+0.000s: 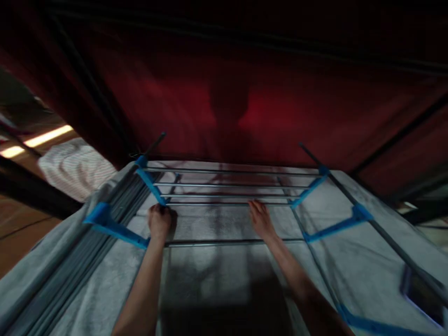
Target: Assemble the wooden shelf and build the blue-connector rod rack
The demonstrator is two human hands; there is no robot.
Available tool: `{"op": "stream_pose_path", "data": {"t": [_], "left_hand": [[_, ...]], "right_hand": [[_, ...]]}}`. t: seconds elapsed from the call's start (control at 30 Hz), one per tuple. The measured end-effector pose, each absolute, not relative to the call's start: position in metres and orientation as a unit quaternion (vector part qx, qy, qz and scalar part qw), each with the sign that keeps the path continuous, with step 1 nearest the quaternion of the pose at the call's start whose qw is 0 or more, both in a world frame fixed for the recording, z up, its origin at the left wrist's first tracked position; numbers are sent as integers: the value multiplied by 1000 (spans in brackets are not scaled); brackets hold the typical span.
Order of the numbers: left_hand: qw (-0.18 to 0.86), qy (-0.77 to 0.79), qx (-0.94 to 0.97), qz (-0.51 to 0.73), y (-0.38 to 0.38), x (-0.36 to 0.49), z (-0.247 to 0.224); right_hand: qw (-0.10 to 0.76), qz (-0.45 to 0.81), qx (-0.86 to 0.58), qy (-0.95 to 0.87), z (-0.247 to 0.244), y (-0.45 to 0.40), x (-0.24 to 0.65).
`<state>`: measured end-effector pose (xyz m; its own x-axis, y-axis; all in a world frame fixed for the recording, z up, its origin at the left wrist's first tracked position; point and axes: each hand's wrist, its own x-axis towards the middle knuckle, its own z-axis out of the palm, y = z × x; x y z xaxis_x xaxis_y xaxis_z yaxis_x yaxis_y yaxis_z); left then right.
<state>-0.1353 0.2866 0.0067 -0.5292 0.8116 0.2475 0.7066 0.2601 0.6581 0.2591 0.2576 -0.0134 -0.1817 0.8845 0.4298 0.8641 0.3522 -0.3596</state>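
Observation:
A partly assembled rack with thin metal rods (224, 242) and blue plastic brackets (336, 227) lies on a grey blanket-like cover. My left hand (159, 221) is closed at the rack's left side, right by the lower end of a blue bracket (149, 183); the exact part under its fingers is hidden. My right hand (259, 217) reaches forward with fingers stretched out, its fingertips touching or just over the nearest of the grouped crossbars (210, 204). Further right, a long dark pole (388, 242) runs through the brackets.
Several loose grey tubes (84, 261) lie in a bundle on the left of the grey cover (329, 275). A phone-like dark object (422, 294) is at the lower right. Red fabric (280, 116) hangs behind. Striped cloth (79, 168) shows beyond a dark post (35, 189).

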Motion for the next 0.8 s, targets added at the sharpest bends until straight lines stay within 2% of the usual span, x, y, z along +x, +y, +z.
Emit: {"op": "stream_pose_path", "data": {"t": [0.13,0.27,0.43,0.63,0.8], "left_hand": [[73,773,505,376,263,-109,23],[8,671,614,417,224,-75,21],[95,517,772,357,194,-47,-2],[109,459,851,229,198,-18,-22],[91,459,855,224,206,-7,-23]], "right_hand": [[340,31,-589,-732,-20,190,262],[389,17,-631,-671,-40,125,281],[416,-17,-715,-561,-50,90,326],[360,-54,-811,-458,-36,111,362],[300,4,-846,-441,-26,128,376]]}}
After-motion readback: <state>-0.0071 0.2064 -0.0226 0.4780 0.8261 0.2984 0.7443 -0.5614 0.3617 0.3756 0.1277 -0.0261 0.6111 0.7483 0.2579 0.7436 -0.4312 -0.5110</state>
